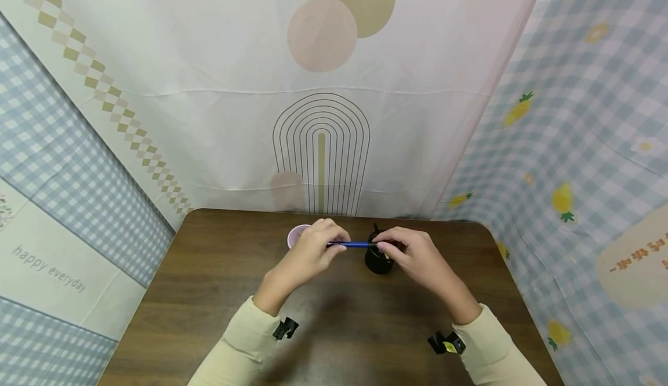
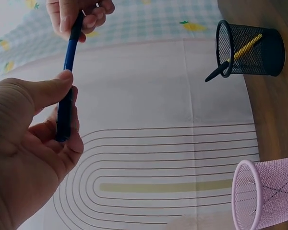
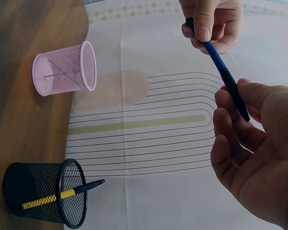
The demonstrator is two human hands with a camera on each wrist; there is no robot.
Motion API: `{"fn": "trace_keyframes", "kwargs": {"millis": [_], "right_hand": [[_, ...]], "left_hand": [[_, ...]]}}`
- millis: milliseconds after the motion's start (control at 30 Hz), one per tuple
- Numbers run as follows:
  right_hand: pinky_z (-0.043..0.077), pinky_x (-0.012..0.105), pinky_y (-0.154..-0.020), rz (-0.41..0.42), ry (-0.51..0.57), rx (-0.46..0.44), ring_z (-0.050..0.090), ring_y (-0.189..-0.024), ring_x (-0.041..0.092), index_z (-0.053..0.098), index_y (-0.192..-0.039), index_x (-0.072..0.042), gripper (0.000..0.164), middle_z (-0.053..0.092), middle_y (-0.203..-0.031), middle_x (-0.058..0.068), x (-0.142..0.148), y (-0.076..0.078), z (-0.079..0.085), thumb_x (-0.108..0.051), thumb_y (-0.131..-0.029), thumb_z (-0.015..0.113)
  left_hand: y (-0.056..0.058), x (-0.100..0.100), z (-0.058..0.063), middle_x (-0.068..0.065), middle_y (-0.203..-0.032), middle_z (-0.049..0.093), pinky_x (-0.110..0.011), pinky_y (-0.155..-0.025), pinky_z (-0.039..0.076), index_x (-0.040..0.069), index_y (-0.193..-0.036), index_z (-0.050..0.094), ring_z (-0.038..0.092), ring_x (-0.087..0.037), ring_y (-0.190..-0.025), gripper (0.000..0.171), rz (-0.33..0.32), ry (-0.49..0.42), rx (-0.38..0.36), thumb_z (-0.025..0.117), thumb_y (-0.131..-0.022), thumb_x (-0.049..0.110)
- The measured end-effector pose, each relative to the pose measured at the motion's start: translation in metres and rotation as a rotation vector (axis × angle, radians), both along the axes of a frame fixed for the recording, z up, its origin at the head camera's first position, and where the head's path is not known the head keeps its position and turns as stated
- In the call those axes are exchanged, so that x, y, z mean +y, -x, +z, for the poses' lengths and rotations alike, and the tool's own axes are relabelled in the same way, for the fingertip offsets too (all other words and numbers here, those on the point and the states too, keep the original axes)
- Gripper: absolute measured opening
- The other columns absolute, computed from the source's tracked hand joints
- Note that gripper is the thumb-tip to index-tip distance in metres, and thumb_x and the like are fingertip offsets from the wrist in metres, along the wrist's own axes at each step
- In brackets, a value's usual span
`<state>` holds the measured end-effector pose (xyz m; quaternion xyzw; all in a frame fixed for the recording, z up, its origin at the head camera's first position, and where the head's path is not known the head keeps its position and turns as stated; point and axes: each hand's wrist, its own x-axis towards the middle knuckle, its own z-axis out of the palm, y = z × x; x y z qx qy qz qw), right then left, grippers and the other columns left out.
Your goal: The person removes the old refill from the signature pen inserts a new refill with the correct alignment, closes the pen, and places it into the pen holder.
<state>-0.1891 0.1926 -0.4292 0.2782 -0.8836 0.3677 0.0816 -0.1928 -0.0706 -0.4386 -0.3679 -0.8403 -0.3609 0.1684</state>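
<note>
A blue pen [image 1: 357, 244] with a black grip is stretched level between both hands, above the table. My left hand [image 1: 313, 250] pinches its dark end between thumb and fingers; that end shows in the left wrist view below the thumb. At the other end, my right hand [image 1: 414, 252] pinches the black grip [image 3: 234, 91], and the pointed tip sticks out past the fingers. Behind and below the right hand stands a black mesh pen cup [image 3: 43, 189]. A yellow-and-black pen [image 3: 67, 193] leans in it, tip over the rim.
A pink mesh pen cup [image 3: 62, 71], partly behind the left hand in the head view, stands on the brown wooden table [image 1: 209, 281]. Thin stick-like things show inside it. Patterned cloths [image 1: 219, 55] hang behind the table and at both sides.
</note>
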Motion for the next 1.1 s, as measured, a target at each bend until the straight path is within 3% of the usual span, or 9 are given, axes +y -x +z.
{"fn": "trace_keyframes", "kwargs": {"millis": [233,433,733,1100], "right_hand": [[0.051,0.024,-0.066,0.002,0.013,0.000,0.059,-0.076,0.006,0.078,-0.103,-0.020,0.010,0.074,-0.101,-0.006,-0.0006,-0.0017,0.0016,-0.015,-0.095,0.075],[0.051,0.024,-0.062,0.011,0.042,0.029,0.058,-0.074,0.005,0.078,-0.102,-0.020,0.013,0.073,-0.099,-0.007,-0.0010,-0.0039,0.0017,-0.012,-0.092,0.077],[0.053,0.023,-0.062,0.039,0.059,0.088,0.058,-0.074,0.004,0.076,-0.103,-0.017,0.018,0.070,-0.100,-0.007,-0.0019,-0.0056,0.0003,-0.006,-0.089,0.079],[0.053,0.022,-0.062,0.057,0.078,0.142,0.059,-0.075,0.004,0.075,-0.100,-0.017,0.022,0.069,-0.102,-0.005,-0.0033,-0.0063,-0.0018,-0.003,-0.085,0.082]], "left_hand": [[0.0006,-0.0027,-0.0023,-0.001,-0.093,0.070,-0.025,-0.074,0.053,0.009,-0.096,0.075,0.062,-0.012,-0.084,0.010,-0.037,-0.149,-0.126,0.079,-0.088,0.004],[0.0010,-0.0031,-0.0027,0.000,-0.093,0.071,-0.024,-0.073,0.054,0.012,-0.095,0.076,0.063,-0.010,-0.083,0.010,-0.028,-0.183,-0.215,0.080,-0.088,0.005],[-0.0007,-0.0024,-0.0009,0.000,-0.092,0.070,-0.023,-0.073,0.053,0.010,-0.095,0.075,0.062,-0.010,-0.082,0.010,-0.015,-0.138,-0.215,0.079,-0.089,0.003],[-0.0022,-0.0024,0.0011,-0.003,-0.094,0.072,-0.024,-0.075,0.054,0.007,-0.097,0.075,0.063,-0.013,-0.084,0.012,-0.032,-0.098,-0.160,0.078,-0.088,-0.001]]}}
